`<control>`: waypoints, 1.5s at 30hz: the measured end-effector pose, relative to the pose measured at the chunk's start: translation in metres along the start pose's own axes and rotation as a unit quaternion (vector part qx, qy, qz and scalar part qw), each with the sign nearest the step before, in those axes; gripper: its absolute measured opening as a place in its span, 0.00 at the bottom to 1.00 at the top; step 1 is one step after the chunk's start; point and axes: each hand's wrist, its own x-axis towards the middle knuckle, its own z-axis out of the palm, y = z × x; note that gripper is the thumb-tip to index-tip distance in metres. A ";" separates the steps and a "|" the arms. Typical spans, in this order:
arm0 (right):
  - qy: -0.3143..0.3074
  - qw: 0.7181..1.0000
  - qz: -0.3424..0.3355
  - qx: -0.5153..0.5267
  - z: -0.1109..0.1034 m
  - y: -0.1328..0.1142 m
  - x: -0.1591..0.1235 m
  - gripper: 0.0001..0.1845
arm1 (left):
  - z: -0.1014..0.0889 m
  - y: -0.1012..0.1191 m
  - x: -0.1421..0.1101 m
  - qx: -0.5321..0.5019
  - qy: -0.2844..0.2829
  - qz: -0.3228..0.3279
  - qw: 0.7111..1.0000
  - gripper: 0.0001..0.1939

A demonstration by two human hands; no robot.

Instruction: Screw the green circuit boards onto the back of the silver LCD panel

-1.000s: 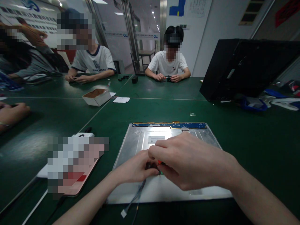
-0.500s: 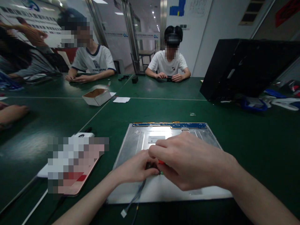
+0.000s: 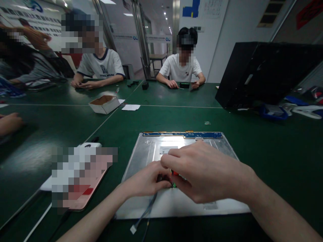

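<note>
1. I have the right hand curled closed around a red-orange piece, mostly hidden, above the metal panel.
2. My left hand bends beside a green part; I can't tell whether it pinches anything.
3. Cables trail over the panel's near edge; a pink slab lies to its left.
4. Green tabletop stretches between the panel's far edge and a paper slip.

No words readable for sure. Board: blue swirl logo, characters blurred. Glass door: blue logo, characters too small. Shirt: lettering under graphic, illegible. Label on panel: print too small. Wall sheet: illegible.
</note>
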 end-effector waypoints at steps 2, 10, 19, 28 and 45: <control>0.014 1.000 0.007 -0.021 0.003 0.001 0.000 0.02 | 0.000 -0.001 0.000 -0.001 -0.002 -0.004 1.000 0.04; 0.015 1.000 0.008 0.002 0.002 0.002 0.000 0.05 | 0.002 -0.006 0.000 0.001 -0.002 -0.010 1.000 0.05; 0.019 0.999 0.013 -0.028 0.005 0.003 0.001 0.03 | -0.001 0.000 0.000 0.004 -0.007 -0.022 1.000 0.05; 0.016 1.000 0.001 0.003 0.003 0.001 0.000 0.06 | 0.001 -0.005 -0.001 -0.005 -0.006 -0.009 1.000 0.05; 0.016 1.000 -0.008 0.015 0.003 0.000 0.000 0.06 | 0.000 -0.005 -0.001 0.006 0.009 -0.006 1.000 0.05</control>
